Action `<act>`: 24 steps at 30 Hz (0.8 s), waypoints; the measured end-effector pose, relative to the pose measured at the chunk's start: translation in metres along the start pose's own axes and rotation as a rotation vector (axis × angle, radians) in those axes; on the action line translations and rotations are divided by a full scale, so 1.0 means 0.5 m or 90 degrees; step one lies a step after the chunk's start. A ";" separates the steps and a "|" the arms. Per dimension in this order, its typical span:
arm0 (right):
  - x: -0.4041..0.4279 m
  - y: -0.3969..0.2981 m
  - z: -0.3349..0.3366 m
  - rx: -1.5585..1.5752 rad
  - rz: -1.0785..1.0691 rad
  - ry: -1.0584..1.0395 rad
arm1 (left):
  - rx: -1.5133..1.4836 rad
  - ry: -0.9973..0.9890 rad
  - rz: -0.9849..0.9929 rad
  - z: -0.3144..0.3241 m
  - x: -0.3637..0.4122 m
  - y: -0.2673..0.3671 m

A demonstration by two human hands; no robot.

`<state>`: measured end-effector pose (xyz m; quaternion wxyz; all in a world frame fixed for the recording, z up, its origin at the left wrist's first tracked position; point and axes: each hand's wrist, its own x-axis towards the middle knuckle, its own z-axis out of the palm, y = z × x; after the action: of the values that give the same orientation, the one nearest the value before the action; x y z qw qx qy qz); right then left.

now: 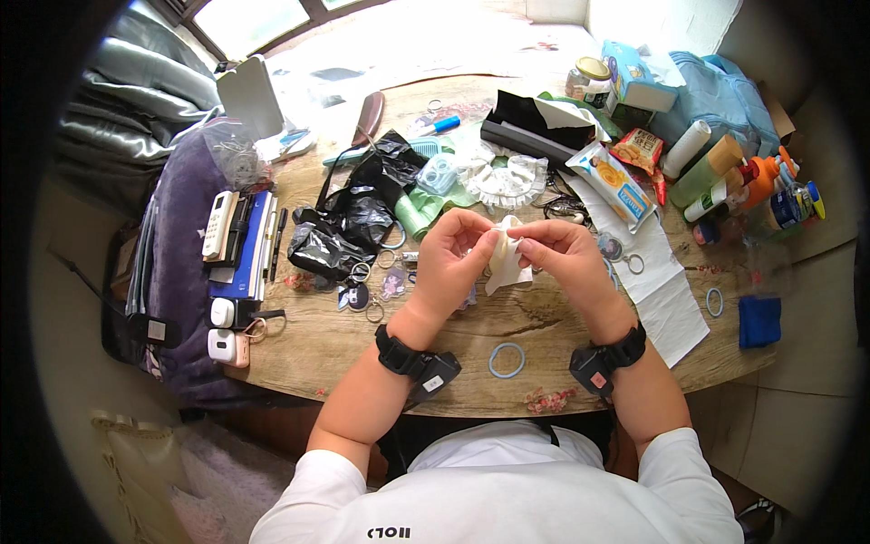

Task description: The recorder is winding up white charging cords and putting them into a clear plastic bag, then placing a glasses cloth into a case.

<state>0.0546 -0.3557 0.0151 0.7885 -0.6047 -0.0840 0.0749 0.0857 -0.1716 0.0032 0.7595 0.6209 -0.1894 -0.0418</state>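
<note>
Between both hands is a small white piece of fabric or paper [506, 268], bunched at the top with a loose flap hanging down. My left hand [457, 255] pinches its left side between thumb and fingertips. From the right, my right hand [563, 253] pinches the upper edge, fingertips close to the left ones. The fingers hide part of the piece. Just left of my left hand lie several acrylic keychains [393, 283] with metal rings. Beyond the hands is a white lace-trimmed ruffle [503, 178]. A light blue ring [507, 360] lies on the wooden table [469, 340] between my forearms.
Crumpled black plastic bags [340, 231] lie to the left, near books [251, 238] and a white remote control [219, 216]. At right are a white paper sheet [656, 292], a snack packet [612, 185], several bottles [707, 170] and a folded blue cloth [759, 321].
</note>
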 end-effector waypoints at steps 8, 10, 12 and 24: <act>-0.004 0.026 0.001 -0.252 -0.205 0.084 | -0.075 -0.044 -0.061 0.017 -0.019 -0.016; -0.005 0.020 0.002 -0.265 -0.207 0.073 | -0.081 -0.042 -0.064 0.014 -0.021 -0.012; -0.005 0.021 0.002 -0.282 -0.229 0.074 | -0.086 -0.040 -0.066 0.012 -0.023 -0.012; -0.004 0.038 -0.003 -0.296 -0.264 0.096 | -0.051 -0.064 -0.059 0.008 -0.022 -0.017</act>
<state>0.0525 -0.3528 -0.0037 0.6317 -0.7424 -0.1615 -0.1537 0.0756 -0.1741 -0.0069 0.7706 0.5950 -0.1967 -0.1156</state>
